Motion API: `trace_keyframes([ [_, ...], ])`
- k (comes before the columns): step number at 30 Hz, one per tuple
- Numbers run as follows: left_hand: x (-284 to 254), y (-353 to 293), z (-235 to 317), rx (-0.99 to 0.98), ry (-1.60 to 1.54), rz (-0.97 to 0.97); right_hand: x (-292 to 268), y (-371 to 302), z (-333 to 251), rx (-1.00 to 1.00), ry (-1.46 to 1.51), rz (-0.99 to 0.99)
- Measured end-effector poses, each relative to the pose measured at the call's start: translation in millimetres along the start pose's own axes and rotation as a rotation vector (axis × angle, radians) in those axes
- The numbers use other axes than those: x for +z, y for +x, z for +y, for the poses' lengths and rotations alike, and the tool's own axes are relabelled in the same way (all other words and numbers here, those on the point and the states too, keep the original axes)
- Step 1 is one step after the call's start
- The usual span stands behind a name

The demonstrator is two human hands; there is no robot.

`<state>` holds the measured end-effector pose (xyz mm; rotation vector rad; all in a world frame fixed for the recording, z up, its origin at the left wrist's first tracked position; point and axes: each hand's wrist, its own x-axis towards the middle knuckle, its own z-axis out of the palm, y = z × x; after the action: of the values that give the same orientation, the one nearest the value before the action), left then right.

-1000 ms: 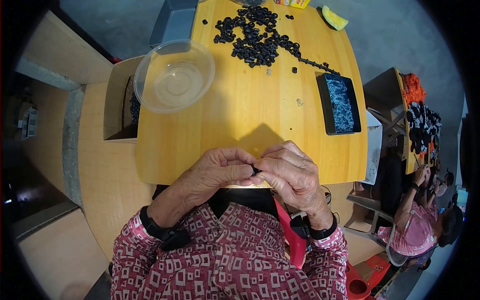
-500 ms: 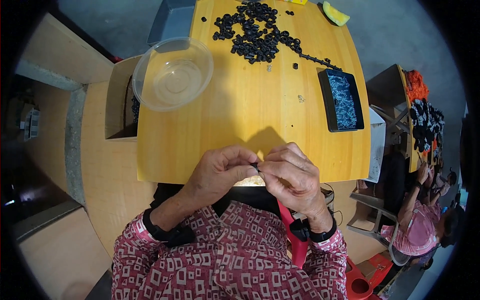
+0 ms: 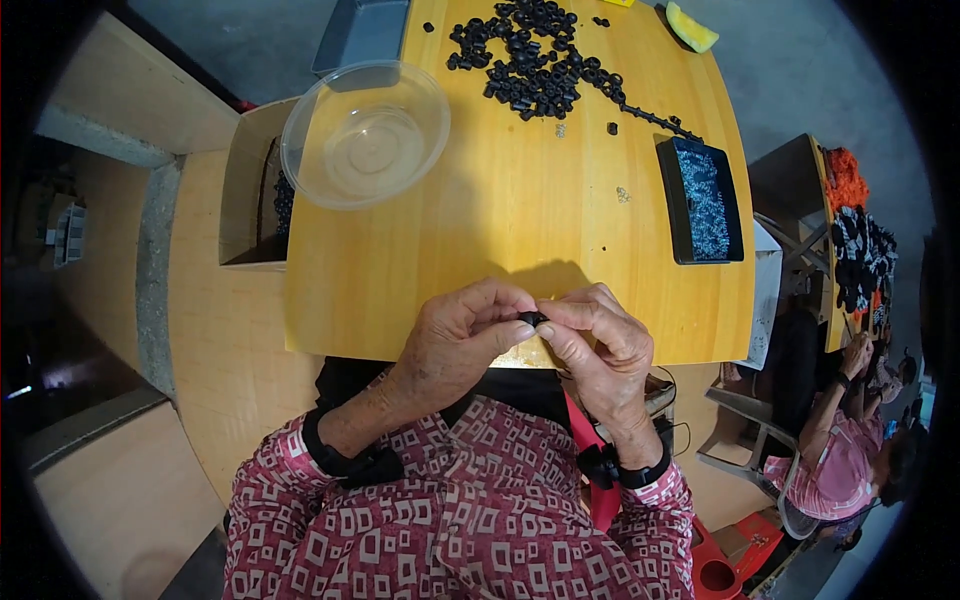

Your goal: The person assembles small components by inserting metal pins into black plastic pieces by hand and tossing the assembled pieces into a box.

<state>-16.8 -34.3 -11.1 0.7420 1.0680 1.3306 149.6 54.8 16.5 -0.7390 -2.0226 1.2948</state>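
Observation:
Over the near edge of the yellow wooden table (image 3: 420, 270), my two hands meet fingertip to fingertip. Between them is a small black part (image 3: 533, 318), mostly covered by the fingers. My left hand (image 3: 465, 330) pinches it from the left with thumb and forefinger. From the right, my right hand (image 3: 605, 345) pinches the same part, thumb below and forefinger above. At the far side lies a pile of small black ring-shaped parts (image 3: 540, 85). A black tray (image 3: 738, 250) of tiny shiny pieces stands at the right.
A clear round plastic bowl (image 3: 300, 150) sits at the left, with a grey bin (image 3: 360, 35) behind it. A melon slice (image 3: 690, 28) lies at the far right corner. Tiny bits (image 3: 623, 195) lie mid-table. Another person (image 3: 825, 455) sits at the right.
The view has shifted slightly, so the table appears further right. My right fingers have opened out from a curled grip, thumb and forefinger now straighter on the part, and more of it shows.

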Motion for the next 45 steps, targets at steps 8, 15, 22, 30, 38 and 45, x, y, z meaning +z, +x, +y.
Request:
trace_keyframes([
  [8,1,4,3,-0.050,-0.037,0.029,6,-5,3,-0.012,-0.063,0.082],
  [15,-1,6,6,-0.108,-0.033,-0.036,4,-6,10,-0.033,-0.010,0.069],
  [22,-1,4,19,-0.191,-0.037,-0.015,6,-7,9,-0.058,-0.051,0.097],
  [30,-8,2,15,-0.219,-0.090,0.053,10,0,11,-0.146,-0.094,0.070],
  [38,6,10,15,-0.139,-0.160,0.014,-4,3,9,-0.248,-0.345,0.055],
  [45,6,6,14,-0.078,-0.160,0.061,1,11,10,-0.382,-0.554,0.034],
])
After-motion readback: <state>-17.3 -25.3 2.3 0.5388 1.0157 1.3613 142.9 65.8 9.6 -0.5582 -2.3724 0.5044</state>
